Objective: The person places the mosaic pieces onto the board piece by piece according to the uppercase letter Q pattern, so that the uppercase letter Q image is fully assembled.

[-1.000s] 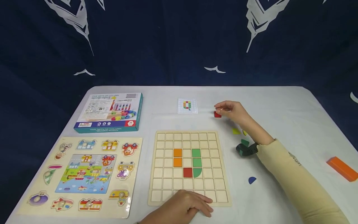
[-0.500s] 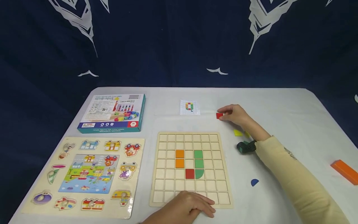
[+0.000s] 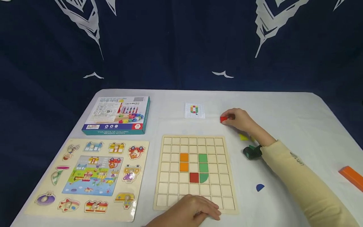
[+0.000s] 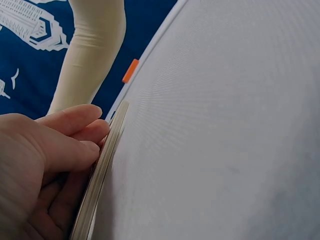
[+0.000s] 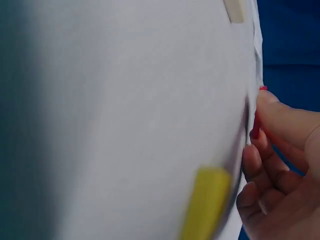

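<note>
My right hand [image 3: 240,119] pinches a red square tile [image 3: 223,119] between thumb and fingers, right of a small pattern card [image 3: 187,114]. In the right wrist view the red tile [image 5: 256,126] shows only partly, the fingers covering the rest. Front and centre lies a wooden grid board [image 3: 219,189] holding two orange squares [image 3: 184,162], one red square [image 3: 194,177], two green squares [image 3: 202,162] and a green quarter-round [image 3: 204,178]. My left hand [image 3: 194,209] rests on the board's front edge with loosely bent fingers. The left wrist view shows those fingers along the board's edge [image 4: 97,182].
Yellow pieces [image 3: 243,137] lie under the right forearm, near a dark green piece [image 3: 252,147] by the black wrist strap. A blue half-round [image 3: 260,187] and an orange block [image 3: 351,178] lie right. A picture knob puzzle [image 3: 136,183] and toy box [image 3: 116,115] stand left.
My right hand has taken the red tile between thumb and fingers and lifted it slightly. The left hand stays on the board's edge. The whole view has shifted a little.
</note>
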The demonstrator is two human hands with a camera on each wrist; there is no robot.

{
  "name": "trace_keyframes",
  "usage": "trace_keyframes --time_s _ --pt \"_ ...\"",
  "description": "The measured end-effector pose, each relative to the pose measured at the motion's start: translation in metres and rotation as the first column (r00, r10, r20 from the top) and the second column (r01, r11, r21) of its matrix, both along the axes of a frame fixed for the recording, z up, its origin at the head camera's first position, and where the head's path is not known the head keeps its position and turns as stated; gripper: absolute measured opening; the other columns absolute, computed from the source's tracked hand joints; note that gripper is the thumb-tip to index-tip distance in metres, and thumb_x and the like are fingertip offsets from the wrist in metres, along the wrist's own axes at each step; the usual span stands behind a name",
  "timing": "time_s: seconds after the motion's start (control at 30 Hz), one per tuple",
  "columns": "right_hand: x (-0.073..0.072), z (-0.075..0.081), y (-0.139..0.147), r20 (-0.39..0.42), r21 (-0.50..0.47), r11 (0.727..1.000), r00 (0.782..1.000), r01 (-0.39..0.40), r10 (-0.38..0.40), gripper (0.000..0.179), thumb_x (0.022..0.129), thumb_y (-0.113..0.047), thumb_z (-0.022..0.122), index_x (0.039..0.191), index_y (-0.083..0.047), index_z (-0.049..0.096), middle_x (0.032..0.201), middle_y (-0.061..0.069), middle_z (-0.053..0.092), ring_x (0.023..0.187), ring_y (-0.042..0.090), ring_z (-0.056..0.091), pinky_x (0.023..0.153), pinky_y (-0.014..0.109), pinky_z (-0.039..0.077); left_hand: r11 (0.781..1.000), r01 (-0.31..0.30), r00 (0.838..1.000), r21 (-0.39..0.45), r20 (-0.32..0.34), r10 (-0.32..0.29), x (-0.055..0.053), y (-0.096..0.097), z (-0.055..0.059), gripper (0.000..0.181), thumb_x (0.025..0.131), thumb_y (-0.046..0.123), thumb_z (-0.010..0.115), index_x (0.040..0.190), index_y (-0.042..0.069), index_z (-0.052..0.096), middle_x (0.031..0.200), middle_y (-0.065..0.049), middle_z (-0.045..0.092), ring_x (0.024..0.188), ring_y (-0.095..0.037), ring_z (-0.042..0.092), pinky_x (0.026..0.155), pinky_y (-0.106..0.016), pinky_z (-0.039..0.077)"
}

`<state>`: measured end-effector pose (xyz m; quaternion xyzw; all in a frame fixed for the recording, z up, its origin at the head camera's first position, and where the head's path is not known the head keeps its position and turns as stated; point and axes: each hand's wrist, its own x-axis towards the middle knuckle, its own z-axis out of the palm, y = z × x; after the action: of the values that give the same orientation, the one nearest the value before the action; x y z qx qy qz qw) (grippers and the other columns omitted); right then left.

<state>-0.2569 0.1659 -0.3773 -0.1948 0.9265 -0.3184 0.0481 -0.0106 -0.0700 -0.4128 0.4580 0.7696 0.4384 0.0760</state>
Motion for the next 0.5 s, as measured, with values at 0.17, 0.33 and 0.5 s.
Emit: trace_keyframes --time_s 0.17,0.33,0.5 --pt "0.013 0.021 -0.014 0.068 -0.098 0.995 0.998 0.017 -0.010 0.028 0.085 -0.012 0.070 0.109 0.001 0.065 0.104 0.015 0.060 0.090 0.027 0.052 0.073 0.036 0.041 1.000 0.001 1.000 -0.021 0.014 -0.001 -0.001 -0.002 0.002 0.023 0.087 -0.007 0.059 0.101 0.007 0.072 0.105 0.007 0.067 0.109 0.006 0.049 0.090 -0.012 0.038" --pt "0.037 0.032 -0.038 0.057 -0.163 0.987 0.998 -0.011 0.021 0.026 0.083 -0.011 0.071 0.107 -0.001 0.067 0.106 0.012 0.061 0.088 0.024 0.052 0.070 0.034 0.041 0.999 -0.002 0.996 -0.043 0.085 0.006 0.000 -0.003 0.004 0.021 0.092 0.003 0.058 0.108 0.008 0.070 0.116 0.008 0.062 0.112 0.003 0.048 0.090 -0.012 0.038" --pt "0.064 0.024 -0.060 0.051 -0.216 0.974 0.996 -0.067 0.079 0.023 0.082 -0.011 0.072 0.104 -0.004 0.068 0.101 0.007 0.062 0.084 0.022 0.053 0.069 0.035 0.041 0.999 -0.011 0.996 -0.044 0.092 0.015 0.001 -0.004 0.005 0.023 0.093 0.005 0.057 0.113 0.009 0.068 0.129 0.006 0.054 0.121 -0.002 0.043 0.095 -0.016 0.036"
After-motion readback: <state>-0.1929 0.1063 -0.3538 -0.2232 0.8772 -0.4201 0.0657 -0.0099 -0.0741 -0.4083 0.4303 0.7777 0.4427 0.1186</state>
